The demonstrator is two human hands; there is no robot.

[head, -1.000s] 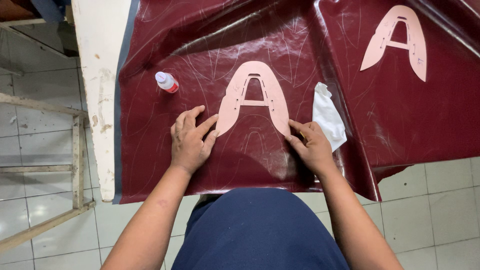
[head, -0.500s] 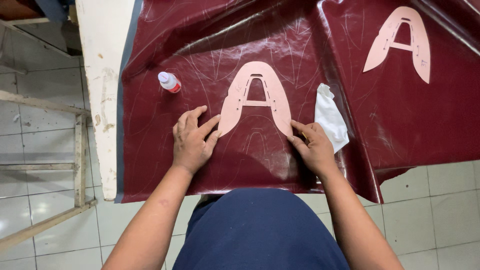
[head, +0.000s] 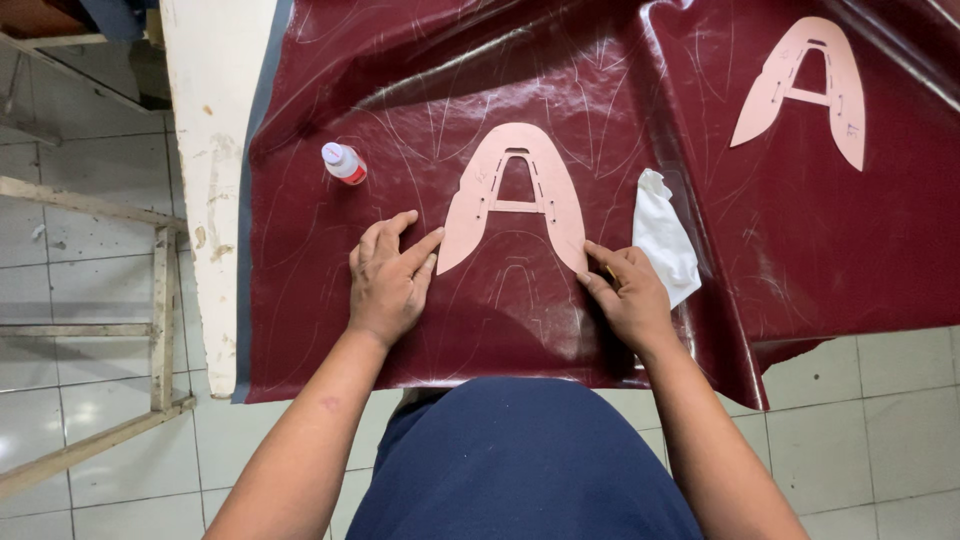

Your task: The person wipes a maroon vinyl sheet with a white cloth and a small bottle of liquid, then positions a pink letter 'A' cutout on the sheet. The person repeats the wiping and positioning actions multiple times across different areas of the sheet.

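A pink A-shaped pattern template (head: 515,195) lies flat on a dark red glossy leather sheet (head: 420,120) covered in traced outlines. My left hand (head: 388,280) rests flat on the sheet, its fingertips pressing the template's lower left leg. At the template's lower right leg, my right hand (head: 628,295) has its fingers pinched together as if on a thin marking tool, but too little of it shows to be sure.
A small white bottle with a red base (head: 343,163) stands left of the template. A crumpled white cloth (head: 665,235) lies beside my right hand. A second pink template (head: 810,90) sits at the far right. The white table edge (head: 215,150) and a wooden frame (head: 160,300) are at left.
Both hands stay at the template's legs; the view has shifted slightly, and nothing else has visibly moved.
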